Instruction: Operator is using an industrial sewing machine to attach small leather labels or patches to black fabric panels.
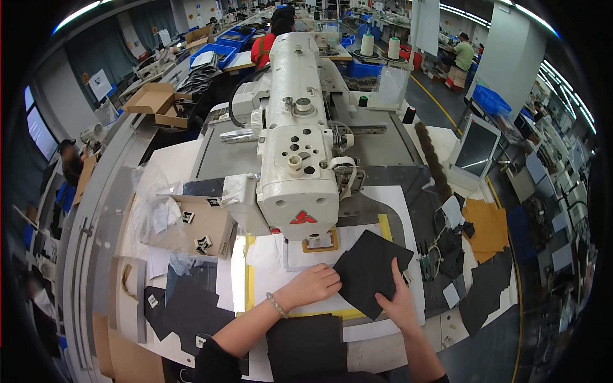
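Observation:
Two overlapping black fabric pieces (370,271) are lifted, tilted, over the white sewing bed (383,329) in front of the machine head. My right hand (397,297) grips them at their right side, thumb and fingers apart along the edge. My left hand (313,285), a beaded bracelet at its wrist, has its fingers curled closed at their left edge; its fingertips are partly hidden. Behind the left hand is the clamp frame (320,242) under the large white sewing machine (297,185). A black fabric stack (306,348) lies at the table's near edge.
Left of the machine stand an open cardboard box (223,230) with small labels and more black pieces (191,313). On the right are snips (423,258), orange-yellow cloth (485,223), black cloth (485,297) and a tilted screen (477,147). Other people work farther back.

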The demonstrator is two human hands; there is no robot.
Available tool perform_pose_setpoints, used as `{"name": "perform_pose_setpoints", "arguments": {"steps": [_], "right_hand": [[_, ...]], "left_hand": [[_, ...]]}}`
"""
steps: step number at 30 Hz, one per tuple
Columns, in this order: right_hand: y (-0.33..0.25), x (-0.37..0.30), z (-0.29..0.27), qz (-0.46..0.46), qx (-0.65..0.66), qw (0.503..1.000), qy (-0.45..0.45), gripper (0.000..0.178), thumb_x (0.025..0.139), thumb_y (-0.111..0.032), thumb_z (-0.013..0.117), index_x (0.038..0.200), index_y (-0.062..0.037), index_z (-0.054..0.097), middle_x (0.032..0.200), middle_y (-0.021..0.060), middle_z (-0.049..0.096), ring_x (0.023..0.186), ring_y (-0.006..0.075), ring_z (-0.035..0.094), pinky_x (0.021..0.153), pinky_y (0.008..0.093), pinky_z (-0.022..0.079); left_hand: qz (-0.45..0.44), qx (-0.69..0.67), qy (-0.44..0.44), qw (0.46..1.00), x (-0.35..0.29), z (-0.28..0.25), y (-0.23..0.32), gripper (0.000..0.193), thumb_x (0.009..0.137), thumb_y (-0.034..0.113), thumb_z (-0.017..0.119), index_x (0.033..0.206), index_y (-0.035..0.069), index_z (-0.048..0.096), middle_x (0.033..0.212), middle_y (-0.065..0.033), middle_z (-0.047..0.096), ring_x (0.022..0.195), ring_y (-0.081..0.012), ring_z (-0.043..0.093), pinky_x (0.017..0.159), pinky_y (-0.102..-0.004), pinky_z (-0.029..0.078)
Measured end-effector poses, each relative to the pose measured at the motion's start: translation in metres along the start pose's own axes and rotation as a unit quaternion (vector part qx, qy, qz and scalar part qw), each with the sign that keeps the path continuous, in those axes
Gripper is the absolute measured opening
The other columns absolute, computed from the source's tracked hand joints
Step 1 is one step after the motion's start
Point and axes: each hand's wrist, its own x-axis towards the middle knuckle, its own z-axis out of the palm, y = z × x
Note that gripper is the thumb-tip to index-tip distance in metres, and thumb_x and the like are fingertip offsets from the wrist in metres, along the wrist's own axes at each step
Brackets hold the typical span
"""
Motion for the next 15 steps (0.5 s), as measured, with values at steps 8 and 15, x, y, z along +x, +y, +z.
{"name": "perform_pose_setpoints", "arguments": {"steps": [8, 15], "right_hand": [[-0.006, 0.012, 0.004, 0.027, -0.056, 0.998, -0.016, 0.09, 0.078, 0.006, 0.061, 0.154, -0.0032, 0.013, 0.141, 0.0245, 0.044, 0.128, 0.0288, 0.048, 0.105, 0.0312, 0.036], [0.001, 0.024, 0.007, -0.005, -0.048, 0.998, -0.03, 0.091, 0.078, 0.007, 0.06, 0.154, -0.0041, 0.01, 0.143, 0.022, 0.042, 0.127, 0.0248, 0.046, 0.104, 0.0289, 0.035]], "left_hand": [[-0.025, 0.025, -0.01, 0.999, -0.011, 0.0, -0.009, 0.02, 0.074, 0.008, 0.06, 0.093, 0.007, 0.064, 0.094, -0.0024, 0.061, 0.094, -0.0174, 0.06, 0.085, -0.03, 0.048], [-0.02, 0.037, 0.004, 0.999, -0.012, -0.005, -0.016, 0.023, 0.073, 0.008, 0.06, 0.096, 0.006, 0.065, 0.098, -0.0037, 0.062, 0.096, -0.0175, 0.061, 0.084, -0.0298, 0.048]]}}
